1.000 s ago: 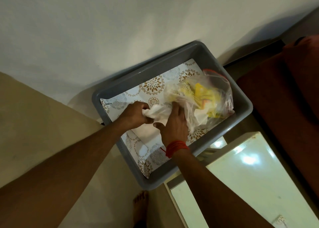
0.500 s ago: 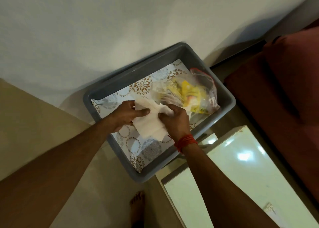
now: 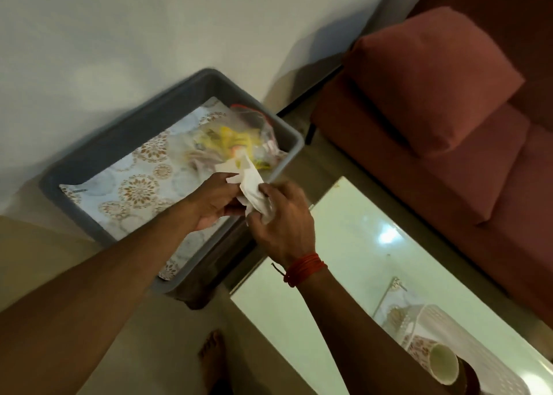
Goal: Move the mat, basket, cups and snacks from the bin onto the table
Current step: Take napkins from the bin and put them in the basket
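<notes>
A grey bin (image 3: 125, 143) stands on the floor against the wall. A floral mat (image 3: 140, 185) lies flat in its bottom, and a clear bag of yellow snacks (image 3: 236, 140) rests at its right end. My left hand (image 3: 215, 200) and my right hand (image 3: 284, 218) both grip a white paper napkin (image 3: 254, 194) over the bin's right rim. On the glass table (image 3: 344, 245), at the lower right, a white perforated basket (image 3: 478, 349) sits on another patterned mat (image 3: 398, 311). A white cup (image 3: 443, 367) lies tilted beside the basket.
A red sofa (image 3: 434, 101) with a cushion runs along the table's far side. My bare foot (image 3: 212, 355) stands on the beige floor between bin and table. A white wall rises behind the bin.
Both hands lifted the white napkin out of the bin and carried it right toward the table. The view swung right, bringing the basket and cup on the table into sight.
</notes>
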